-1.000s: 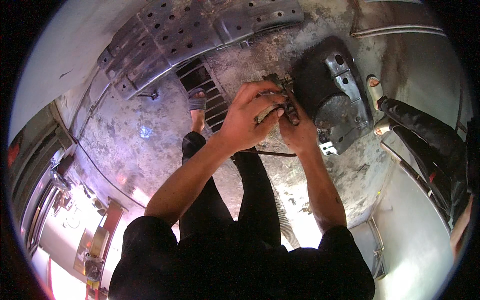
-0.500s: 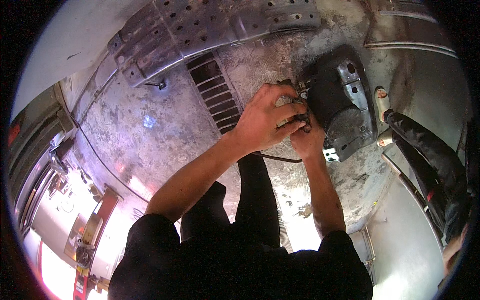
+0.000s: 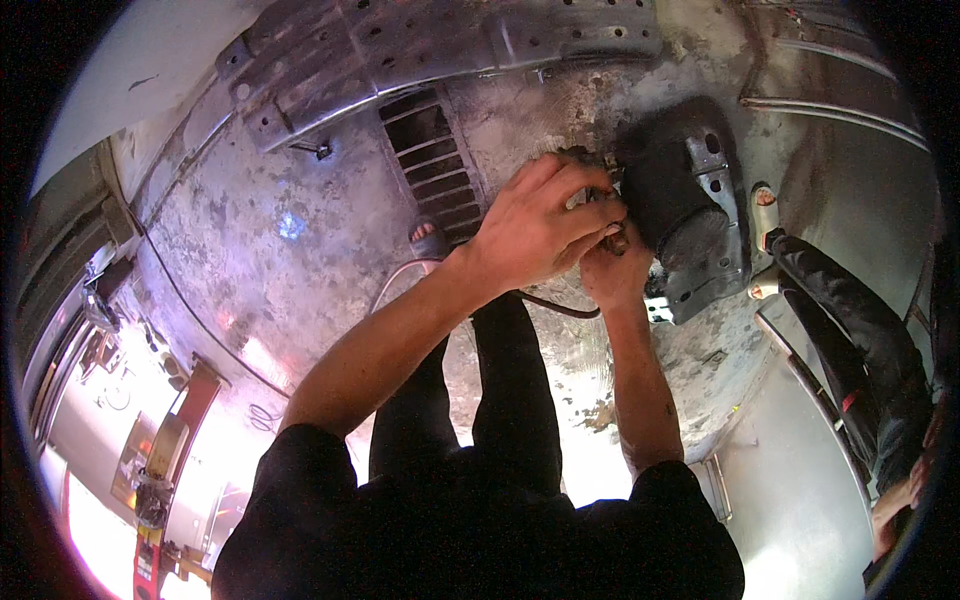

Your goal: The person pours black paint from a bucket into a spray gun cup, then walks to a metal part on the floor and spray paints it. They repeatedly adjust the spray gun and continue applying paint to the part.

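My left hand (image 3: 540,222) and my right hand (image 3: 615,270) come together in front of me, their fingers bent round a small dark metal piece (image 3: 592,195). Its shape is mostly hidden by the fingers, so I cannot make out its kind. A dark hose (image 3: 560,309) curves from behind my leg toward the right hand; whether it joins the piece is hidden. Just beyond the right hand lies a black metal part (image 3: 690,200) with a rounded bulge and holes along its bright edge.
A long metal panel full of holes (image 3: 430,50) lies at the far side. A slatted drain grate (image 3: 440,165) is set in the stained concrete floor (image 3: 230,240). At right stands another person in dark trousers (image 3: 850,310) and sandals. A cable (image 3: 190,300) runs along the left.
Both hands have shifted slightly right and stay together. My left leg has moved, and a sandalled foot with a reddish hose beside it now shows near the grate.
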Demonstrator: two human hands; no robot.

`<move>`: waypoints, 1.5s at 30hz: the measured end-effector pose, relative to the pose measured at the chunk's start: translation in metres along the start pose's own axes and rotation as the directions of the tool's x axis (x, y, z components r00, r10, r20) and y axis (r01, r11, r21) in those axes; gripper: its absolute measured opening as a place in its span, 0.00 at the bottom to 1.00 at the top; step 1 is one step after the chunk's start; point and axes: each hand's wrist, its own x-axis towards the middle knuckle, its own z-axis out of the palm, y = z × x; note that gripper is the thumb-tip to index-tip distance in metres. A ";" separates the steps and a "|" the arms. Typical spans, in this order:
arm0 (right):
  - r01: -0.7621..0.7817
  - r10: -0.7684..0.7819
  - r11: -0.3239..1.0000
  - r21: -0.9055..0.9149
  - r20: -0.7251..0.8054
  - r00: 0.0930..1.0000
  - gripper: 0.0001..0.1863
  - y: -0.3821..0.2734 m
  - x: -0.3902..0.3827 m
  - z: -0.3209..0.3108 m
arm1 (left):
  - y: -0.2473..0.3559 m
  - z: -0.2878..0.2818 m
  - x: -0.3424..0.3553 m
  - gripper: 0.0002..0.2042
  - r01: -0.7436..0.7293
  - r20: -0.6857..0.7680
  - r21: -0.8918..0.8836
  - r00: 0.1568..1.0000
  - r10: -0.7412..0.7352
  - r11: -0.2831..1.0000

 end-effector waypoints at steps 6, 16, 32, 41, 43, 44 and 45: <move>-0.050 0.048 0.997 -0.064 -0.035 0.998 0.24 -0.004 -0.013 0.015 | -0.002 -0.010 -0.019 0.12 -0.023 0.011 0.054 1.000 0.022 0.998; -0.008 -0.001 0.984 -0.176 -0.051 0.999 0.25 -0.021 -0.016 0.036 | 0.001 -0.033 -0.047 0.16 0.074 -0.005 -0.037 0.997 -0.074 0.997; -0.256 0.257 0.966 0.036 -0.010 0.966 0.28 -0.079 -0.038 0.080 | -0.022 0.010 -0.231 0.35 0.617 0.599 0.043 0.614 -0.515 0.786; -0.094 0.102 0.993 0.071 -0.129 0.986 0.28 -0.044 -0.031 0.062 | -0.013 0.080 -0.217 0.44 0.515 0.794 0.116 0.465 -0.391 0.849; -0.056 0.045 0.996 -0.068 -0.147 0.988 0.26 -0.036 -0.028 0.047 | -0.010 0.090 -0.214 0.43 0.492 0.811 0.146 0.437 -0.388 0.858; -0.035 0.014 0.990 -0.138 -0.152 0.988 0.25 -0.032 -0.026 0.039 | -0.008 0.096 -0.213 0.43 0.474 0.814 0.167 0.428 -0.392 0.865; -0.042 0.020 0.990 -0.133 -0.166 0.986 0.25 -0.029 -0.025 0.033 | -0.007 0.103 -0.212 0.43 0.452 0.820 0.191 0.414 -0.395 0.871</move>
